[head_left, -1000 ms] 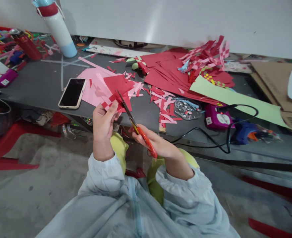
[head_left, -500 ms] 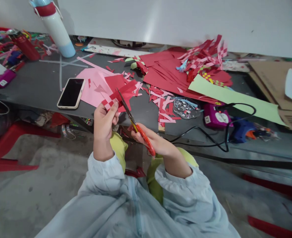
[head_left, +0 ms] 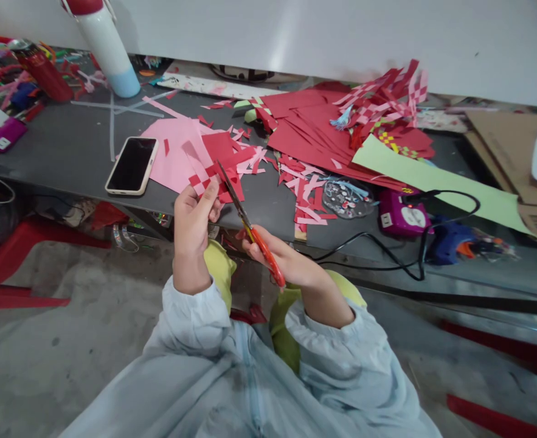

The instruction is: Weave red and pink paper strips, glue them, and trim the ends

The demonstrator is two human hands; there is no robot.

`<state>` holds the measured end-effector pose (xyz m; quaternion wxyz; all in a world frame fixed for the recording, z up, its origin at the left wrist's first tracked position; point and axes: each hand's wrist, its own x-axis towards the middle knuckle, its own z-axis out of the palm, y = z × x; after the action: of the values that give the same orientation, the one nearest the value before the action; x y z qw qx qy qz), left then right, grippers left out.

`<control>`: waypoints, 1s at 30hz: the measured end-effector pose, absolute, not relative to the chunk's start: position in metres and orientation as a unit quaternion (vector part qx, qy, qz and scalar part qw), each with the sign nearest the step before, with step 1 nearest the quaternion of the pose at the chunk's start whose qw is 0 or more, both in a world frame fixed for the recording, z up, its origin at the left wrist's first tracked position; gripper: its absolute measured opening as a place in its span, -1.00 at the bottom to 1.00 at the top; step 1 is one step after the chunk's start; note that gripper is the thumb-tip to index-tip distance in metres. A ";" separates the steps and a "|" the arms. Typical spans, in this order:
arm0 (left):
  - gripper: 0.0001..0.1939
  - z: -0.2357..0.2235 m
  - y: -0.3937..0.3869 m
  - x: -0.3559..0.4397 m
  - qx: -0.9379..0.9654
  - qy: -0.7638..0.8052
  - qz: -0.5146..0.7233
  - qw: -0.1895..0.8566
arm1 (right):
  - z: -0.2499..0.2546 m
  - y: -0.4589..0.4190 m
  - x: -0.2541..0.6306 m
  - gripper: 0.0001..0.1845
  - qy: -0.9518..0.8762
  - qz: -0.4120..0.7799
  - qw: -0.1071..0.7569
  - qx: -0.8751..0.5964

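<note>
Between thumb and fingers, my left hand (head_left: 196, 213) pinches a red and pink woven paper piece (head_left: 201, 182) with strips sticking out past it. My right hand (head_left: 280, 252) is wrapped around the orange handles of a pair of scissors (head_left: 264, 250). The scissor blades point up and to the left, their tips lying over the right side of the woven piece. Whether the blades are fully closed is hard to tell. Behind my left hand lie a pink paper sheet (head_left: 172, 149) and a red paper piece (head_left: 218, 146) on the dark table.
A phone (head_left: 132, 165) lies left of the pink sheet. Stacked red paper (head_left: 309, 131), paper scraps (head_left: 307, 188) and a green sheet (head_left: 446, 188) spread rightward. Farther right are a purple glue gun box (head_left: 402, 213) and a black cable (head_left: 382, 258). A white bottle (head_left: 108, 52) stands back left.
The red strips by the scissors have shifted slightly around the woven piece. Both hands keep their grip and stay nearly in place, while the whole view has tilted a little.
</note>
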<state>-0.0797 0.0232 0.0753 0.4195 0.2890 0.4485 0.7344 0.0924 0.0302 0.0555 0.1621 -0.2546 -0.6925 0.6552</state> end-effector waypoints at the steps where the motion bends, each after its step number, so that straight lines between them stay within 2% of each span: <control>1: -0.64 0.075 0.023 -0.080 0.287 0.454 0.734 0.416 | 0.056 0.030 0.092 -0.50 -0.695 0.653 0.159 -0.256; 9: -0.68 0.075 0.022 -0.082 0.263 0.460 0.735 0.423 | 0.055 0.030 0.091 -0.51 -0.708 0.644 0.150 -0.250; 15: -0.70 0.070 0.024 -0.083 0.277 0.470 0.741 0.391 | 0.055 0.029 0.089 -0.54 -0.704 0.645 0.152 -0.255; 30: -0.78 0.073 0.022 -0.084 0.261 0.463 0.740 0.412 | 0.053 0.028 0.088 -0.48 -0.696 0.654 0.153 -0.255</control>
<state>-0.0840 0.0224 0.0734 0.4122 0.2608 0.4629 0.7401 0.0877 0.0284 0.0527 0.1529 -0.2548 -0.6956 0.6541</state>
